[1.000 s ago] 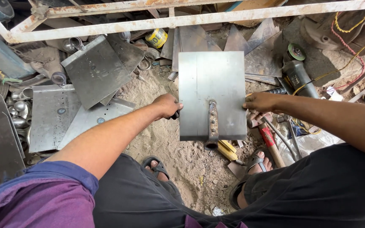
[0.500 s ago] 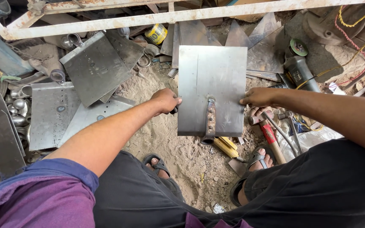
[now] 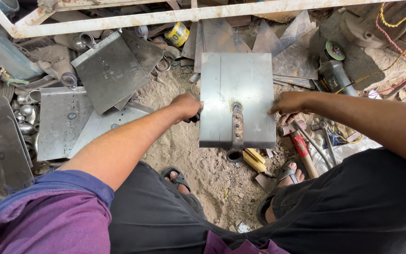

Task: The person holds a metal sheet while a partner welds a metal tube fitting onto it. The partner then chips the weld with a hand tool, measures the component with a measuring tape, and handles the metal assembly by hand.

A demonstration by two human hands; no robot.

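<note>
A rectangular steel plate with a rusty bracket welded near its lower middle is held flat above the sandy ground. My left hand grips its left edge. On the opposite edge my right hand holds the plate. My two sandalled feet rest on the sand below the plate.
Several grey metal sheets and short pipe pieces lie at the left. An angle grinder, a red-handled hammer and yellow chisels lie at the right. A rusty white frame bar runs across the top.
The plate, held by both hands, has shifted slightly away from me and sits a little higher in view; both hands keep their grip on its edges.
</note>
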